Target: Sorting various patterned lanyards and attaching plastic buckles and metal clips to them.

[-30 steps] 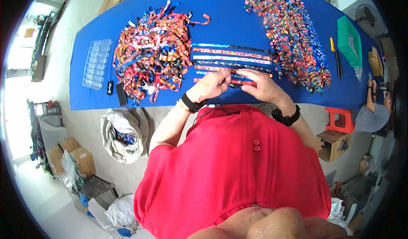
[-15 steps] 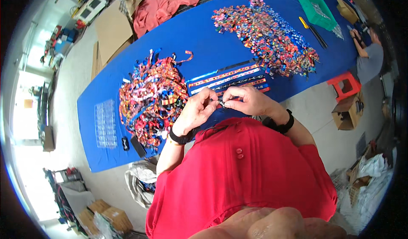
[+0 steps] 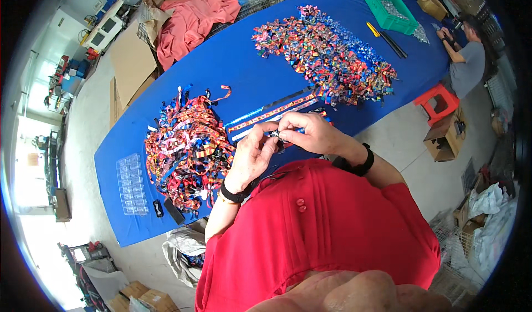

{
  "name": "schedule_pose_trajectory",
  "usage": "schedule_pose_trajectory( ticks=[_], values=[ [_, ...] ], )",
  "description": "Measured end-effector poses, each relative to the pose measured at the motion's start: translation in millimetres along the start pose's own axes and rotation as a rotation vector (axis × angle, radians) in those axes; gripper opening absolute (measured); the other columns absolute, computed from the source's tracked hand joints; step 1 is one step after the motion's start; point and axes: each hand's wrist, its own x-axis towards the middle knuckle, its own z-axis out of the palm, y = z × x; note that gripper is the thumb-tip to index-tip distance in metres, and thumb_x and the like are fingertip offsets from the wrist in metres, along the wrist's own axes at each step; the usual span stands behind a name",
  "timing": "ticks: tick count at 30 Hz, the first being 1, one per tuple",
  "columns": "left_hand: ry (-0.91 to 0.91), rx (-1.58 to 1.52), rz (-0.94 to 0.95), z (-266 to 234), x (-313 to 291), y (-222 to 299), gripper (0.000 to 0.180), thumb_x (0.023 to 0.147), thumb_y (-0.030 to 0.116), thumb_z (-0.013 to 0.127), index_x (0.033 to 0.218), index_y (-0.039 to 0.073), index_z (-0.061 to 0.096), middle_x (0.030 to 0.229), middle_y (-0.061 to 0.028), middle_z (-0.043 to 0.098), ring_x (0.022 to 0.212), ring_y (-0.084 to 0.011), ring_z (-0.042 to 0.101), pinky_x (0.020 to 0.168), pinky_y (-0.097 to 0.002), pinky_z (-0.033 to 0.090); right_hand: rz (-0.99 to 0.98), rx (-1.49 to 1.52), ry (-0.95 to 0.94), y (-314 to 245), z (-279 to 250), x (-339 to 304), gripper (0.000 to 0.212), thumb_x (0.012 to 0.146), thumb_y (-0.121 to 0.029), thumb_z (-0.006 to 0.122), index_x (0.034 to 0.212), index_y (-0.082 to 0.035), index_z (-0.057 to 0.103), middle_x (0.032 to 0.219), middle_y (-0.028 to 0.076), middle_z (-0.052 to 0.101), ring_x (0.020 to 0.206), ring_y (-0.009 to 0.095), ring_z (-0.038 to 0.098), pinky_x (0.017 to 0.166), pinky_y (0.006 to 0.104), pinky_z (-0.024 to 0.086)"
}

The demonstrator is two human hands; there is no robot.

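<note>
Both my hands meet over the near edge of the blue-covered table. My left hand (image 3: 252, 156) is closed, its thumb and forefinger pinched on a small dark piece with pale spots (image 3: 276, 135). From the other side my right hand (image 3: 313, 134) pinches the same piece; its exact kind is too small to make out. Beneath and just beyond the fingers lie several flat patterned ribbon strips (image 3: 266, 117) side by side, partly hidden by my hands. Left of them is a large tangled heap of colourful ribbon straps (image 3: 188, 145).
Beyond the strips spreads a pile of small folded colourful ribbon pieces (image 3: 332, 54). Farther right are black-and-yellow tools (image 3: 388, 40) and a green bin (image 3: 388, 9) of small clear or metallic parts. A clear plastic tray (image 3: 132, 184) lies far left. A co-worker (image 3: 468, 62) sits beyond a red stool (image 3: 438, 104).
The whole view has shifted, with the table contents lower and further left. My hands have moved over the strips, covering more of them, still pinched together on the small piece.
</note>
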Motion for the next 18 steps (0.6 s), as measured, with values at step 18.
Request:
schedule_pose_trajectory(
  ticks=[18],
  values=[
    [0.392, -0.188, -0.215, 61, 52, 17, 0.014, 0.089, 0.005, 0.052, 0.101, 0.0, 0.056, 0.07, -0.0051, 0.062, 0.059, -0.0084, 0.059, 0.053, -0.0224, 0.047, 0.101, 0.406, -0.245, 18, -83, 17, 0.003, 0.089, -0.004, 0.057, 0.091, -0.004, 0.054, 0.084, -0.001, 0.058, 0.08, 0.004, 0.053, 0.071, 0.0208, 0.044]
  ],
)
